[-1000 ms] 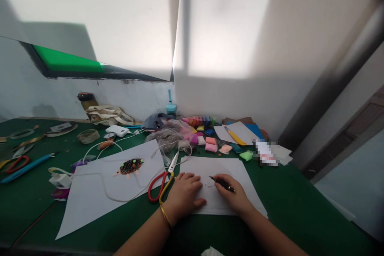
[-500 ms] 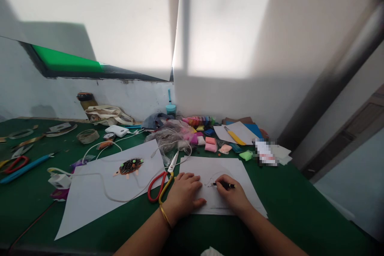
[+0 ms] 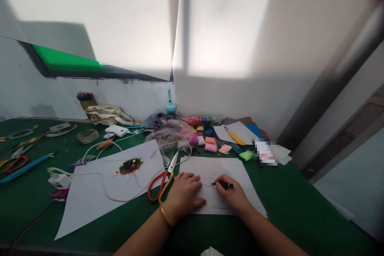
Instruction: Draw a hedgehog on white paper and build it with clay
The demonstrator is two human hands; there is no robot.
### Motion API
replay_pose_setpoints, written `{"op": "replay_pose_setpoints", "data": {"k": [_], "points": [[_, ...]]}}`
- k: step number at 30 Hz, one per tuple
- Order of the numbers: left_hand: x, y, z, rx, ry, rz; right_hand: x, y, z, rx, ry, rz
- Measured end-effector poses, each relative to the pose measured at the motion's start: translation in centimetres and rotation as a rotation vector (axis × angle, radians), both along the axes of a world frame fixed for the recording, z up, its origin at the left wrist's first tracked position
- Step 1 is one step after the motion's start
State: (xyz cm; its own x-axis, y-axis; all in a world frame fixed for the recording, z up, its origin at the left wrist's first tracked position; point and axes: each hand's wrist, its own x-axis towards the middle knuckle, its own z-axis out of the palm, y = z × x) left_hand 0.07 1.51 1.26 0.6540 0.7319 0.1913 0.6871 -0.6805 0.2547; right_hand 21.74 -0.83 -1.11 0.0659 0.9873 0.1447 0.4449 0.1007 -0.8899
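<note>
A dark pen (image 3: pixel 229 185) is pinched in my right hand (image 3: pixel 234 197), its tip down on a stack of white paper (image 3: pixel 243 176). Thin curved lines of a drawing (image 3: pixel 211 179) show near the tip. My left hand (image 3: pixel 183 193) lies flat across the stack's left edge, fingers stretched and thumb apart, holding nothing. Just left of it rest scissors (image 3: pixel 164 186) with one red and one yellow handle, blades pointing away from me. Another white sheet (image 3: pixel 90 204) bears a hedgehog figure (image 3: pixel 130 167) with a dark spiny back and green dots.
Behind the paper lie several coloured clay packets (image 3: pixel 210 147), a crumpled plastic bag (image 3: pixel 168 136) and a yellow utility knife (image 3: pixel 235 136) on paper. A white cable (image 3: pixel 103 188) crosses the left sheet from a charger (image 3: pixel 60 181). A blue pen-like tool (image 3: pixel 27 169) lies far left.
The pen and my right hand have shifted very slightly over the paper. My left hand and everything else stay in place.
</note>
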Motion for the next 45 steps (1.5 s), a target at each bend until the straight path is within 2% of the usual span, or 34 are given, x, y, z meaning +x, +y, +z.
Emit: {"op": "replay_pose_setpoints", "data": {"k": [13, 35, 45], "points": [[0.1, -0.2, 0.5, -0.013, 0.015, 0.0, -0.1, -0.1, 0.3, -0.007, 0.014, 0.001], [0.1, -0.1, 0.3, -0.01, 0.012, 0.005, 0.0, 0.0, 0.2, -0.002, 0.038, -0.009], [0.1, -0.2, 0.5, -0.021, 0.011, 0.002, 0.3, -0.5, 1.1, -0.029, 0.074, -0.043]]}}
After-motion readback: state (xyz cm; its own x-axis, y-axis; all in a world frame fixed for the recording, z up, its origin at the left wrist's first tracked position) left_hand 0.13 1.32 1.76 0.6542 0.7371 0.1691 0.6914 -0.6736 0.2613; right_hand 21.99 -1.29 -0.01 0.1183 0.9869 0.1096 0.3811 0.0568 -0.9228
